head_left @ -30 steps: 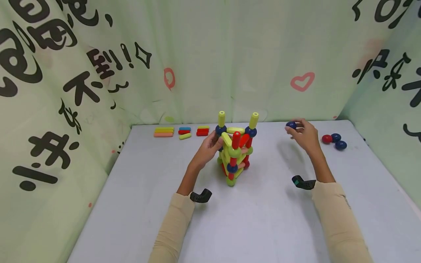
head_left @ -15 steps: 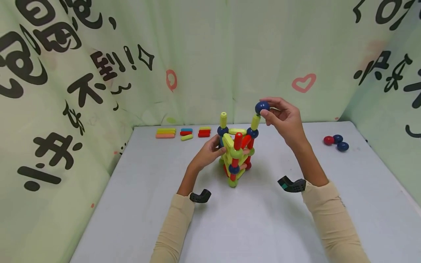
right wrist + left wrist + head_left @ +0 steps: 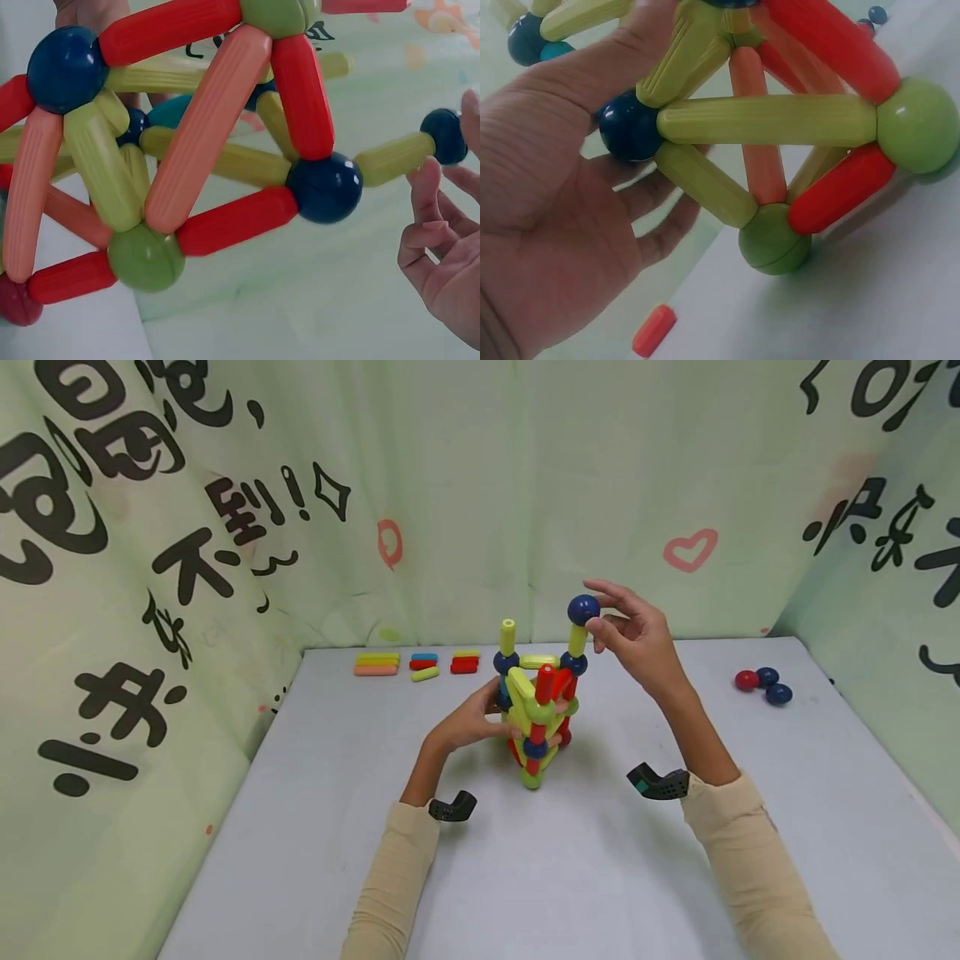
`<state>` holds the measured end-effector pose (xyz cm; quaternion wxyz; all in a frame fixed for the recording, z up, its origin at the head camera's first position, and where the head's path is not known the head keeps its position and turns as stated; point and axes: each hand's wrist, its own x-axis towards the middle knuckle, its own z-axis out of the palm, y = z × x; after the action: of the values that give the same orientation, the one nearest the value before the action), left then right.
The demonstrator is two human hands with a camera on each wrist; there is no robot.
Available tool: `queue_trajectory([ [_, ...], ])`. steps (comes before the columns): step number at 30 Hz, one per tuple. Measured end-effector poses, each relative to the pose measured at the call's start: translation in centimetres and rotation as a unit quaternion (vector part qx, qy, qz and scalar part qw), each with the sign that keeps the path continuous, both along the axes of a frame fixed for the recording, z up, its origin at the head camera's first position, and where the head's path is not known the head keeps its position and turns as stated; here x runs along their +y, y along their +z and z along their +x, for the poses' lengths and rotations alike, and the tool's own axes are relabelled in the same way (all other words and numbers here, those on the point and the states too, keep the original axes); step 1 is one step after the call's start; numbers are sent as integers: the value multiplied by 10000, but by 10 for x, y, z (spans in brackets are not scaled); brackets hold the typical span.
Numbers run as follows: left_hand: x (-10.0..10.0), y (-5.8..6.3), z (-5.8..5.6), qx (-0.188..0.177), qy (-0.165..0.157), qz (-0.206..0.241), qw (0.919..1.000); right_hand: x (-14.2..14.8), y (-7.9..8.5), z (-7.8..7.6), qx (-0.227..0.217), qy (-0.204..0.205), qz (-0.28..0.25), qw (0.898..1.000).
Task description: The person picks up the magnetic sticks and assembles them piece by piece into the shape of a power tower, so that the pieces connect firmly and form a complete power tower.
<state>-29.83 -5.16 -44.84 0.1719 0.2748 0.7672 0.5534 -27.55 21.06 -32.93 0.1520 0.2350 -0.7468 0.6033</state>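
A toy tower of coloured sticks and balls (image 3: 539, 712) stands on the white table, with upright sticks at its top. My left hand (image 3: 468, 717) holds its left side. In the left wrist view the thumb lies over a yellow stick (image 3: 769, 120) and dark blue ball (image 3: 632, 126), with the other fingers behind. At the tower's back right, my right hand (image 3: 637, 643) pinches a blue ball (image 3: 582, 610) between thumb and fingers. This ball sits at the upper end of a yellow upright stick (image 3: 577, 641), as the right wrist view also shows.
At the back left lie small stacks of sticks, with salmon (image 3: 376, 671), blue (image 3: 424, 657) and red (image 3: 464, 667) among them. One red ball (image 3: 746, 681) and two blue balls (image 3: 778, 694) rest at the right. A printed curtain (image 3: 600, 485) hangs behind the table.
My right hand has brought the blue ball leftward from the table's right side onto the yellow upright stick. My left hand has slid slightly lower on the tower, its thumb now more extended.
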Motion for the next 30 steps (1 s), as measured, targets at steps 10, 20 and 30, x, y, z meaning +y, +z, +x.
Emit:
queue_trajectory([
  [10,5,-9,5,269,419,-546,9973,85,-56,-14,-529,-2970,-400,9526],
  [20,18,-19,23,773,1063,-312,9908,200,-132,-9,-2168,-4987,1280,8294],
  [30,32,-29,35,1374,1211,364,9824,230,-150,-5,-2972,-4347,2341,8173],
])
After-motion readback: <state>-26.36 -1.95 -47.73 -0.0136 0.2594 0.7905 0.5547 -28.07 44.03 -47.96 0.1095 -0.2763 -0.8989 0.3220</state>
